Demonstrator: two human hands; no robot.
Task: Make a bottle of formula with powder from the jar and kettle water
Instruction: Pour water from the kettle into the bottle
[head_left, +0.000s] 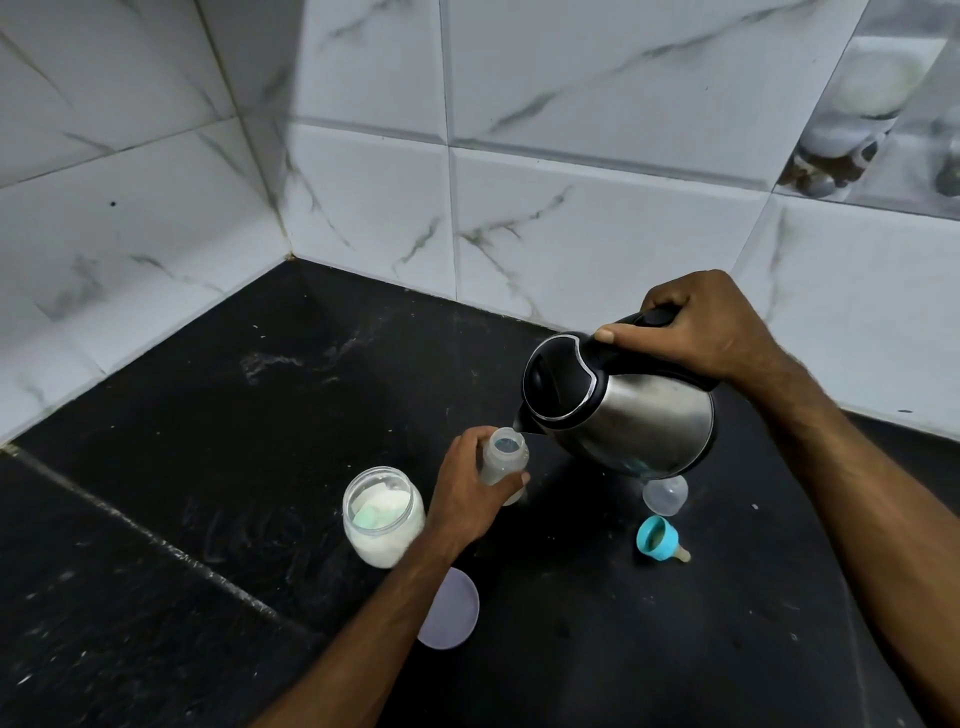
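One steel kettle with black lid (618, 405), tilted, spout over the mouth of one clear plastic baby bottle (504, 462). Right hand (691, 332) fingers curled round the kettle handle. Left hand (462, 493) fingers wrapped round the bottle. Left of those fingers: one open glass powder jar (382, 517). Right: one clear cap (666, 494), one teal-ringed teat (660, 540). Near the wrist: one lilac lid (452, 608).

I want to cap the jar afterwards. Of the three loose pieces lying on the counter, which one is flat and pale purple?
The round lid nearest the camera, partly under the left forearm. The clear dome cap and the blue ring with teat lie further right, below the kettle.
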